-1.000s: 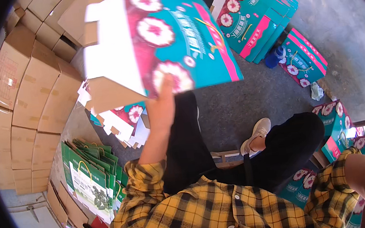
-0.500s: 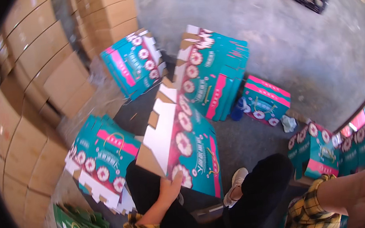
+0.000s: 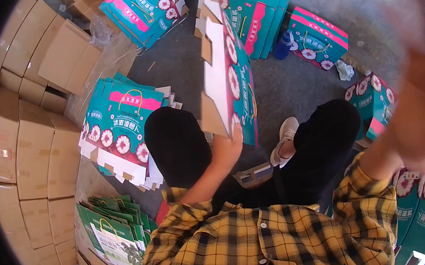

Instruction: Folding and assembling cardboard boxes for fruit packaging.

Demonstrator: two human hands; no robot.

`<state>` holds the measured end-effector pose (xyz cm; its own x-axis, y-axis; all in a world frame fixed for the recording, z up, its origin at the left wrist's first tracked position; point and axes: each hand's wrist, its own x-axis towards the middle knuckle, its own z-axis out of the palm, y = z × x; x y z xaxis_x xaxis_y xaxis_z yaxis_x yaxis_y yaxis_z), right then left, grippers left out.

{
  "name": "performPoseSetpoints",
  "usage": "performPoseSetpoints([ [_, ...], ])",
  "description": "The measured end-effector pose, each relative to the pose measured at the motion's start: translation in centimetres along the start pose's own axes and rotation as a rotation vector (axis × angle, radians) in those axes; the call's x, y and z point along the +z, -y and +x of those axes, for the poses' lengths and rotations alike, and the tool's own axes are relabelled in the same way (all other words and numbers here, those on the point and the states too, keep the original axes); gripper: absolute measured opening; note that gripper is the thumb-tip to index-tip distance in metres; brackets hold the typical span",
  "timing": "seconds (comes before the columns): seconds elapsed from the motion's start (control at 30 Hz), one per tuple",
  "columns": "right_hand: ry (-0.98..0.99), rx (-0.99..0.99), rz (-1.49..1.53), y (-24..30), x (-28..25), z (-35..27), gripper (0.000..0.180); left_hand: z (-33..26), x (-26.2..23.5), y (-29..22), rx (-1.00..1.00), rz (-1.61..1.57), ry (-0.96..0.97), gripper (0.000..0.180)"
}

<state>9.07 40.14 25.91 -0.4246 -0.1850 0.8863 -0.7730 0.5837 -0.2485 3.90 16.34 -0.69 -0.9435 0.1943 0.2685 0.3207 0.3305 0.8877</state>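
Note:
My left hand is closed on the lower end of a flat, unfolded gift carton. The carton is teal and pink with white-edged flower rings, a yellow cord handle and white notched flaps. It stands nearly on edge between my knees, with its top end overlapping a stack of matching flat cartons. On the right my right hand is raised away from the carton. Motion smears its fingers, so I cannot tell whether it holds anything. Beneath that arm sits a partly opened teal box.
More flat cartons lie by my left knee, with another pile behind. A closed teal box, a blue bottle and crumpled white paper are right of centre. Green bags and stacked brown cartons line the left.
The view has tilted down toward my body. The carton in my left hand has turned from showing its broad face to nearly edge-on. My right arm has swung up.

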Motion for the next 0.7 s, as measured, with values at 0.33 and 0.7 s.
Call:
performPoseSetpoints([
  [0.33, 0.398, 1.21, 0.424, -14.6, 14.0, -12.6, 0.056, -4.6, 3.6, 0.7, 0.083, 0.306, 0.271, 0.043],
  [0.7, 0.29, 1.472, 0.543, -16.4, 14.8, -18.0, 0.034, 0.3, 0.1, -1.1, -0.225, -0.152, 0.72, 0.091],
])
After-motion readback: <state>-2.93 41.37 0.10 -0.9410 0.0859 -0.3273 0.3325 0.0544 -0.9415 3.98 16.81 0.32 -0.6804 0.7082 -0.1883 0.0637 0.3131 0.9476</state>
